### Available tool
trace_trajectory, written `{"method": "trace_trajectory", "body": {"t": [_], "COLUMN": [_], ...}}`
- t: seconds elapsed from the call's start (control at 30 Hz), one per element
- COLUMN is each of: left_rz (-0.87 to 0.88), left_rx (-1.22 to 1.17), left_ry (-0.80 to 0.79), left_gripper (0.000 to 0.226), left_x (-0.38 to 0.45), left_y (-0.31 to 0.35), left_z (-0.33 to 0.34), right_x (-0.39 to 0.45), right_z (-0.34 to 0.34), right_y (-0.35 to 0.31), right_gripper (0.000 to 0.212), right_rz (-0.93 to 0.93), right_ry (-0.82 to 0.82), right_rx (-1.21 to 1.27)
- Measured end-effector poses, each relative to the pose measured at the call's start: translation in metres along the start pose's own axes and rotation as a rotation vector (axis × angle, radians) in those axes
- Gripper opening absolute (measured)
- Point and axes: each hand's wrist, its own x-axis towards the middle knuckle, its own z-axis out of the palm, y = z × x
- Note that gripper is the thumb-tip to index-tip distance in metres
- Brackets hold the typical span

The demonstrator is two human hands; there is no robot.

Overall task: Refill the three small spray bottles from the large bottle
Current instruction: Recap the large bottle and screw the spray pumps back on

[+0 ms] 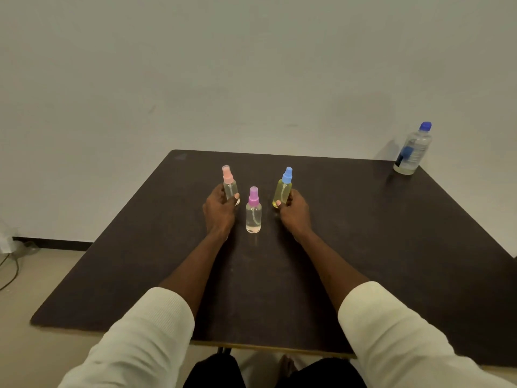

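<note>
Pale wall (251, 65) is rising behind a dark square counter (363, 247), on which four bottles are standing: three small spray bottles and one large bottle. All four are being kept upright, long axes vertical, caps pointing up.

Near the middle of the counter, the three small ones are arranged in a loose triangle. A pink-capped spray bottle (230, 184) with clear contents is being gripped around its body by the left hand (219, 210), thumb across the front. A blue-capped spray bottle (283, 189) with yellowish liquid is being held the same way by the right hand (295, 211), fingers curled round its lower part; it is leaning slightly to the right at the top. Between the two hands, nearer the person, a purple-capped spray bottle (253, 211) is standing untouched, only a little liquid showing at its bottom.

Well apart from these, at the far right corner of the counter, a large clear water bottle (413, 149) with a blue cap is standing, capped.

Two cream sleeves (145, 331) are being worn pushed up the forearms. A cable (11, 273) is lying on the floor at the left.
</note>
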Motion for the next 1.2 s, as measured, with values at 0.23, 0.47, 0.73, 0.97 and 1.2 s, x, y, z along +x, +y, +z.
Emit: {"method": "trace_trajectory", "body": {"t": [0.23, 0.47, 0.73, 0.97, 1.2], "left_rz": [0.092, 0.167, 0.183, 0.143, 0.158], "left_rx": [0.086, 0.092, 0.096, 0.143, 0.196], "left_ry": [-0.148, -0.209, -0.257, -0.23, -0.224], "left_gripper": [0.035, 0.03, 0.035, 0.036, 0.036], "left_x": [0.091, 0.177, 0.225, 0.235, 0.235], "left_y": [-0.01, -0.029, -0.045, -0.046, -0.045], "left_z": [0.062, 0.122, 0.154, 0.162, 0.163], "right_x": [0.094, 0.19, 0.246, 0.258, 0.258], "right_z": [0.022, 0.042, 0.054, 0.058, 0.058], "right_y": [0.008, 0.028, 0.04, 0.04, 0.038], "right_gripper": [0.016, 0.014, 0.019, 0.022, 0.024], "right_rz": [-0.042, -0.13, -0.136, -0.097, -0.112], "right_ry": [0.026, 0.06, 0.058, 0.071, 0.074], "right_rx": [-0.052, -0.11, -0.171, -0.132, -0.157]}}
